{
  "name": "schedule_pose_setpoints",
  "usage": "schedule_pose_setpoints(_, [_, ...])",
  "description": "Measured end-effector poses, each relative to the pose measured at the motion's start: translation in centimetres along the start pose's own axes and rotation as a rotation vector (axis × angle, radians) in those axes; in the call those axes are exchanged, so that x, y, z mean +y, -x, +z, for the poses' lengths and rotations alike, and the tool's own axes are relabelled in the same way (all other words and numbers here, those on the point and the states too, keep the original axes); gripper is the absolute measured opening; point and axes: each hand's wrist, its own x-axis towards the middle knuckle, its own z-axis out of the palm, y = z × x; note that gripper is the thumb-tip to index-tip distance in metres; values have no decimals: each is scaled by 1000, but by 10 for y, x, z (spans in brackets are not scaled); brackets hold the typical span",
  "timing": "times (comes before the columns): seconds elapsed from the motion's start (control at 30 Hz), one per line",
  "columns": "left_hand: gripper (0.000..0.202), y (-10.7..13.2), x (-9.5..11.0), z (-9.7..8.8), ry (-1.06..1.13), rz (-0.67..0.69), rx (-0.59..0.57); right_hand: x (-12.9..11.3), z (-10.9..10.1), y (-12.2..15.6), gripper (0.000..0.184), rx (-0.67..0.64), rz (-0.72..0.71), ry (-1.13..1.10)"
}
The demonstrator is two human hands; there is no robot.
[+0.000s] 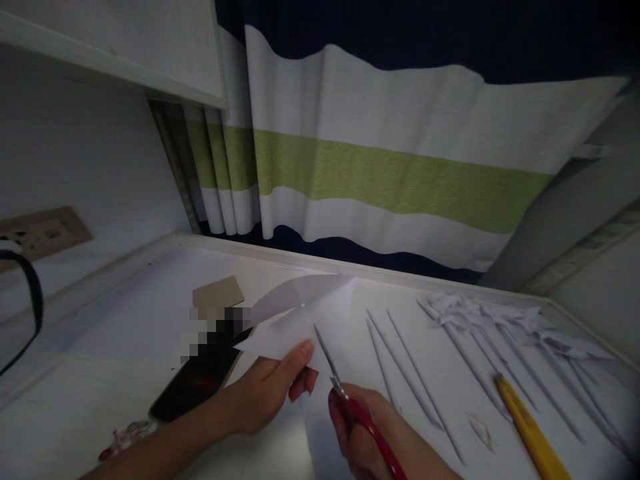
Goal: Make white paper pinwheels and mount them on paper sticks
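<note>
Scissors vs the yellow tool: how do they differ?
Handling: the scissors are gripped in the right hand; the yellow tool lies untouched on the tabletop.
Colour: the scissors have red handles; the yellow tool's visible body is mostly yellow.
Metal: the scissors show a bare metal blade; the yellow tool shows no clear blade.
Shared: both slant up toward the left, and the bottom picture edge cuts off both.

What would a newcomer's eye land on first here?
Probably the red-handled metal scissors in the right hand, bottom centre, seen against the white paper sheet pinched in the left hand. Then the long yellow tool at lower right and the navy, white and green striped fabric curtain across the background.
</note>
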Motion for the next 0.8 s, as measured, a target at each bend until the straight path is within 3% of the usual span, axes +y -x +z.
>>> schedule_pose_setpoints(0.4, [49,0,4,-1,-16,-21,-13,-7,0,5,55,-65,-34,-136])
schedule_pose_setpoints(0.57, [50,-1,2,-1,-10,-18,-16,5,-1,0,42,-30,-104,-69])
schedule_pose_setpoints(0.7, [51,-2,3,0,-3,-35,-10,25,3,-17,26,24,-54,-130])
schedule_pose_setpoints(0.8, [50,-2,4,0,24,-7,-6,33,4,-24,27,42,-29,-159])
